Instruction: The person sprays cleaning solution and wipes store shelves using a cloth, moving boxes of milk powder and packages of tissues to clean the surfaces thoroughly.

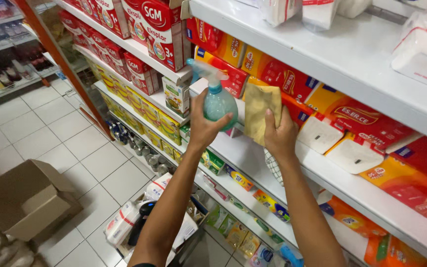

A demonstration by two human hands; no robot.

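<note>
Holding both hands up against the shop shelving, we have our left hand (204, 126) wrapped closed around the belly of a translucent teal plastic spray bottle (218, 99), and our right hand (280, 136) pinching a folded mustard-yellow cleaning cloth (259, 111) with the fingers curled shut over its lower edge. The bottle stands upright, its long axis vertical, with the pale teal trigger head at the top and the nozzle turned away to our left, toward the far end of the aisle. The cloth hangs flat and tall just beside the bottle, to its right, the two near each other but apart. Both lie straight ahead of us at the front edge of a white metal shelf (253, 158), and the cloth is pressed toward the row of red and orange cardboard packets (292, 81) standing on it; whether it touches them we cannot tell. The right hand is the nearer of the two to the shelf face, the left sits slightly out into the aisle. Flat white pouches (354, 153) lie on the same shelf further right, and tall red cartons (161, 29) stand on the shelf above to the left. Below us, small colourful packets (268, 202) line the lower shelves. The floor is pale grey tile (50, 128), with an open brown cardboard box (25, 200) resting on it at our left.
</note>
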